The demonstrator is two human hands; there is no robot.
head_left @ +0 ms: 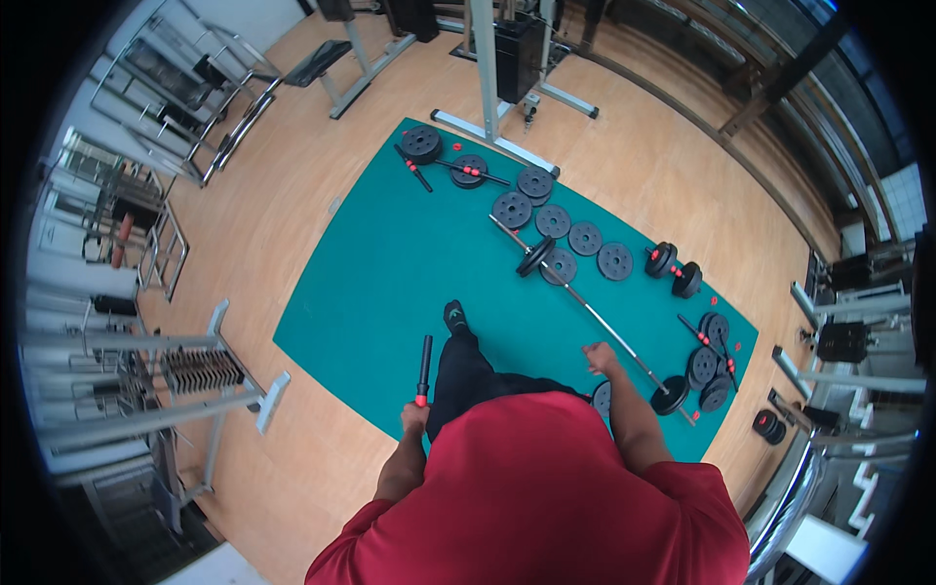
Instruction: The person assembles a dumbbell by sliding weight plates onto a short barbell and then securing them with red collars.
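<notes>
My left hand (415,419) is closed round one end of a dumbbell bar (425,366). The bar is black with a red collar just above my fist, and it points away from me beside my left leg. Out to the right, my right hand (599,359) has its fingers curled in, with nothing visible in them. Just beyond it a long silver barbell (604,320) runs diagonally across the green mat (361,283), a black plate near each end. One weight plate (602,398) lies partly hidden beside my right forearm. One dark shoe (455,316) shows on the mat.
Several black plates (585,238) lie along the mat's far right side. An assembled dumbbell (675,270) and more bars (413,169) with red collars lie there too. Weight machines stand around the wooden floor (253,224), one frame (487,107) right behind the mat.
</notes>
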